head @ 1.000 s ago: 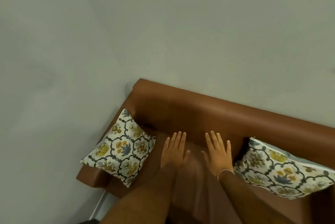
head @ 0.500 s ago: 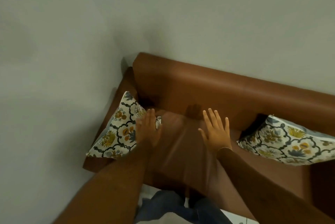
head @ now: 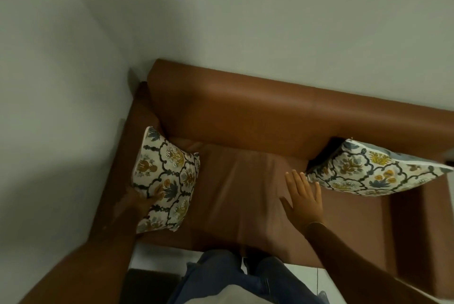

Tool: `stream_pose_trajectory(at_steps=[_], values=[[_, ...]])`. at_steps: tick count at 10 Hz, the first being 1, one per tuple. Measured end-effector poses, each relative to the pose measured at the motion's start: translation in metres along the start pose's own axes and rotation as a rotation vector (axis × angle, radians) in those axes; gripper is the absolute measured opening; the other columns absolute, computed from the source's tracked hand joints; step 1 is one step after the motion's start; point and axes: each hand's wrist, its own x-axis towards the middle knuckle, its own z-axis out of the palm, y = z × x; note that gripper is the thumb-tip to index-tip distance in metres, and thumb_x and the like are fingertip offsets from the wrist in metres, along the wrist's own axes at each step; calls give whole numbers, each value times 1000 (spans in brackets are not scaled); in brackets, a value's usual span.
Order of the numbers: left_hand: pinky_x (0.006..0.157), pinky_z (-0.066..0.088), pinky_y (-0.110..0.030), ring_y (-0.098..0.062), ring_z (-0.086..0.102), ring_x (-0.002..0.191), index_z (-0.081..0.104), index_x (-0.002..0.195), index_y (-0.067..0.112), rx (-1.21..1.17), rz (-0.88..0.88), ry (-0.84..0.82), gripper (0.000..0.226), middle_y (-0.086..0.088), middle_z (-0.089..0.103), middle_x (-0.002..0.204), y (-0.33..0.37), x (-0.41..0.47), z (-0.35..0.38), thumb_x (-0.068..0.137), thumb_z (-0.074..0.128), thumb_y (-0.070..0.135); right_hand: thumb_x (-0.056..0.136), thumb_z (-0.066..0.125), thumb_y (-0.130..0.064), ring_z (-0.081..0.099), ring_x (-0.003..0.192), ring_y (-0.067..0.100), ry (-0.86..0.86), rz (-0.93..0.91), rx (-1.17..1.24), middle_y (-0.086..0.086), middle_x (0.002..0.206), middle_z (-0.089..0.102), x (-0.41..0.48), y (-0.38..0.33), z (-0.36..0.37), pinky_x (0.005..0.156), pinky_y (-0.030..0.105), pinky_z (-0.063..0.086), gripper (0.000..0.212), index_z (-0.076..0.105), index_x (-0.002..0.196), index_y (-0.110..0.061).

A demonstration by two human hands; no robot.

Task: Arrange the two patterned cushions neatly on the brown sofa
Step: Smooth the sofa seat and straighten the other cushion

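Observation:
A brown sofa (head: 245, 112) stands against the wall in a corner. One patterned cushion (head: 169, 171), white with dark lattice and yellow-blue flowers, leans at the left armrest. My left hand (head: 145, 199) grips its left edge, thumb on the front face and fingers hidden behind it. A second patterned cushion (head: 375, 173) lies tilted at the right end against the backrest. My right hand (head: 302, 199) rests flat and open on the seat, fingertips just short of that cushion's lower left corner.
Pale walls meet in a corner behind the sofa's left end. The right armrest (head: 417, 235) rises at the right edge. My legs in blue jeans (head: 235, 276) stand against the seat's front, on a light tiled floor (head: 157, 257).
My left hand has moved from the cushion's front to its left edge and taken hold of it. My right hand has slid right along the seat toward the right cushion. The view has tilted down.

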Motion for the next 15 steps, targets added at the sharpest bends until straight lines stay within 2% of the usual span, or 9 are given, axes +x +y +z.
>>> stream_pose_trajectory(at_steps=[1, 2, 3, 5, 6, 7, 9, 11, 15], values=[[103, 53, -55, -43, 65, 122, 55, 146, 14, 116, 206, -44, 100, -21, 67, 135, 45, -53, 2, 80, 60, 89, 96, 36, -54, 18, 156, 25, -7, 62, 12, 4, 169, 25, 1, 5, -4, 121, 62, 13, 73, 20, 161, -24], [81, 51, -40, -35, 71, 102, 69, 122, 12, 233, 410, -20, 52, -13, 76, 111, 94, -103, 2, 99, 64, 58, 97, 35, -52, 17, 156, 25, 8, 102, 45, 4, 168, 26, 5, 3, -10, 121, 62, 14, 72, 20, 162, -24], [86, 56, -40, -29, 72, 100, 70, 123, 19, 340, 647, -15, 37, -5, 78, 108, 130, -122, -1, 98, 67, 46, 97, 37, -51, 15, 156, 24, 16, 134, 91, 3, 169, 25, 8, -2, -15, 122, 62, 13, 72, 19, 162, -24], [72, 55, -33, -23, 73, 80, 73, 104, 14, 516, 1007, -52, 57, -3, 77, 88, 216, -127, -8, 94, 60, 68, 100, 34, -53, 13, 157, 23, 44, 156, 157, 3, 169, 23, -6, -10, -16, 123, 60, 5, 69, 21, 161, -24], [72, 50, -30, -21, 74, 83, 72, 114, 18, 697, 1154, -5, 45, -2, 78, 93, 269, -117, -1, 98, 66, 59, 101, 36, -54, 13, 156, 22, 42, 184, 169, 2, 169, 23, -20, -4, -9, 122, 58, 1, 68, 23, 161, -25], [91, 44, -38, -27, 72, 100, 67, 127, 26, 911, 1232, 147, 47, -4, 78, 104, 314, -105, 8, 98, 61, 63, 100, 37, -53, 14, 156, 23, 7, 212, 149, 3, 169, 23, -44, 9, 4, 122, 60, 4, 68, 24, 161, -26], [119, 33, -53, -31, 51, 137, 22, 166, 36, 1033, 1042, 350, 81, -4, 53, 153, 340, -84, 24, 98, 65, 45, 99, 45, -54, 15, 156, 24, -82, 350, 131, 1, 170, 21, -97, 42, 31, 121, 60, -1, 69, 24, 160, -29], [119, 30, -66, -34, 40, 148, 29, 164, 23, 922, 866, 365, 76, -10, 45, 161, 321, -93, 40, 98, 63, 40, 100, 37, -57, 11, 157, 24, -160, 447, 149, 1, 171, 17, -119, 60, 39, 123, 63, 1, 68, 22, 160, -30], [114, 41, -62, -41, 49, 141, 45, 153, 18, 880, 662, 379, 65, -17, 51, 152, 319, -98, 37, 96, 68, 39, 98, 29, -58, 17, 156, 23, -67, 344, 213, 0, 169, 24, -98, 53, 19, 119, 55, -9, 67, 31, 158, -29]])
